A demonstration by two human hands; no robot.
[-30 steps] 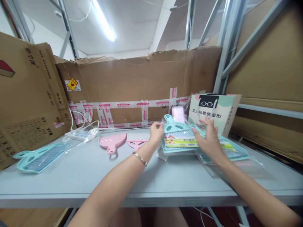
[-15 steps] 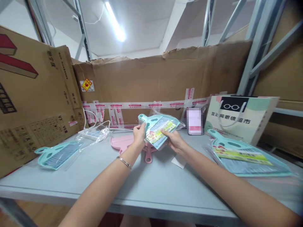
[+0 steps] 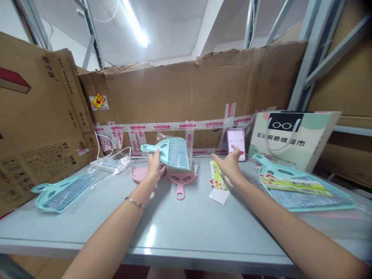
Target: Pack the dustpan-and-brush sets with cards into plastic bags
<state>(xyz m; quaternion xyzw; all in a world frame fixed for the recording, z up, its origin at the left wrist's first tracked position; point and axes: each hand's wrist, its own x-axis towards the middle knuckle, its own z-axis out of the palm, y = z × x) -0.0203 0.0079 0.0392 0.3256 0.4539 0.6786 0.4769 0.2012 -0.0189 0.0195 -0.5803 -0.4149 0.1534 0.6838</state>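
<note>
My left hand [image 3: 154,166] grips a teal mini dustpan and brush set [image 3: 171,154] in a clear bag, held just above the grey table [image 3: 186,228] over a pink brush [image 3: 181,181] and a pink dustpan [image 3: 138,173]. My right hand [image 3: 229,164] is open, fingers stretched toward a phone [image 3: 236,142] propped against the cardboard. A colourful paper label card [image 3: 217,179] lies on the table under that hand, beside a white slip [image 3: 220,195].
A stack of bagged teal sets [image 3: 296,186] lies at the right in front of a paper shopping bag [image 3: 293,135]. Another bagged teal set [image 3: 61,192] lies at the left near a white power strip [image 3: 107,164]. Cardboard walls enclose the back and left.
A bagged teal set came off the right stack to the middle. The label card left the bag and now lies on the table. My right hand let go and reached toward the phone.
</note>
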